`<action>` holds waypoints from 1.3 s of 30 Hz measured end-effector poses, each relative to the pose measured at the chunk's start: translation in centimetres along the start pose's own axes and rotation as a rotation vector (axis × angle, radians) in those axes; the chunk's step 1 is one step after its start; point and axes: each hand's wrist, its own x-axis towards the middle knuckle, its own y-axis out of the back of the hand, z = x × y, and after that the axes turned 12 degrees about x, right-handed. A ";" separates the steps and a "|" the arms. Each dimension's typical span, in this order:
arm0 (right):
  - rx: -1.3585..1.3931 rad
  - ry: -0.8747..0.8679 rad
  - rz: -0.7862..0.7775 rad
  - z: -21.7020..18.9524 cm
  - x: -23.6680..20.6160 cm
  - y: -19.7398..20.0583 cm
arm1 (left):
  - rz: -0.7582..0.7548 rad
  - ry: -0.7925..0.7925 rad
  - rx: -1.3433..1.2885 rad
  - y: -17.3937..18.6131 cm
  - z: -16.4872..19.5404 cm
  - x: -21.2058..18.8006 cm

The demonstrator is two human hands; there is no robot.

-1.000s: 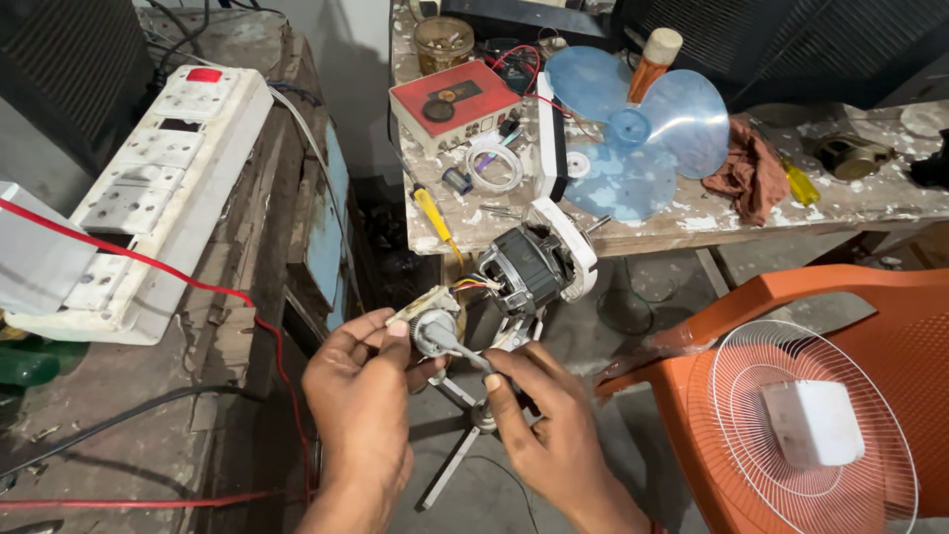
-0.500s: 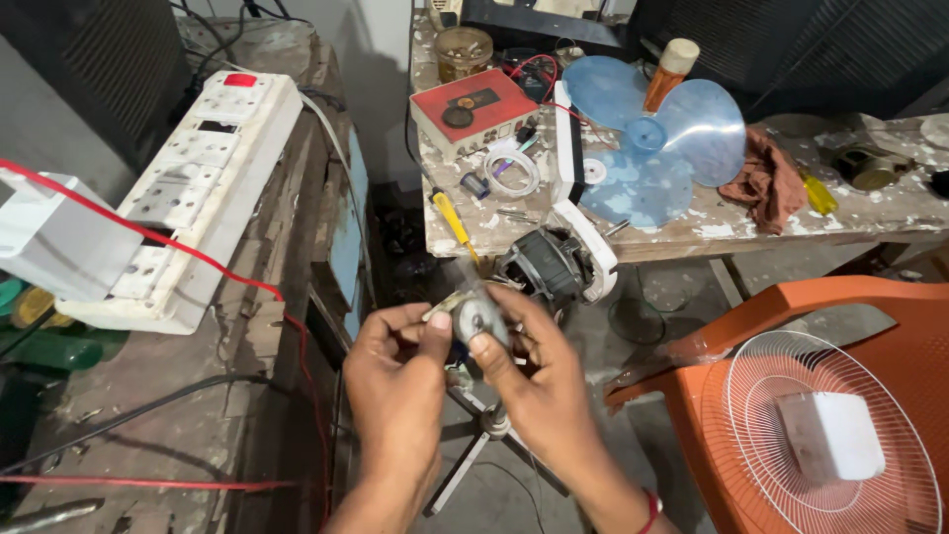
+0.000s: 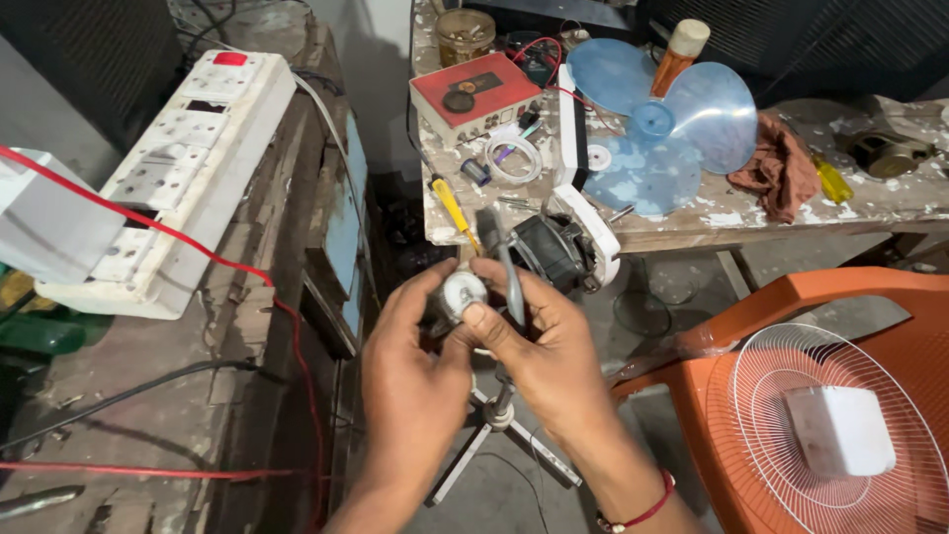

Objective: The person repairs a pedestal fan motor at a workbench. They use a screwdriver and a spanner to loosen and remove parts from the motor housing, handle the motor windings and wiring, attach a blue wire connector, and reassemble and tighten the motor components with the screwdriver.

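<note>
Keep your left hand (image 3: 410, 371) clamped around the small round motor part (image 3: 461, 292) at mid-frame, and your right hand (image 3: 539, 346), pinching what looks like a dark tool (image 3: 509, 272) at its 1 o'clock, steady and square.

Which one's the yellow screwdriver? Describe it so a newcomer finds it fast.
Start at the paint-spattered workbench with the blue fan blade. Go to its front left corner, below the red-topped box. The screwdriver lies there at an angle, the only yellow-handled tool on that side; another yellow thing lies far right by the brown rag.
</note>
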 end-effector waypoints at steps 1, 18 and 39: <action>-0.037 -0.008 -0.002 -0.2 0.0 0.1 | -0.006 0.042 0.006 0.0 0.0 0.0; -0.738 0.300 0.022 -3.3 -2.2 2.2 | 0.124 0.036 0.212 -0.1 0.0 -0.5; -0.815 0.341 -0.039 -3.2 -1.7 3.5 | 0.112 0.076 0.319 -0.2 -0.3 -0.9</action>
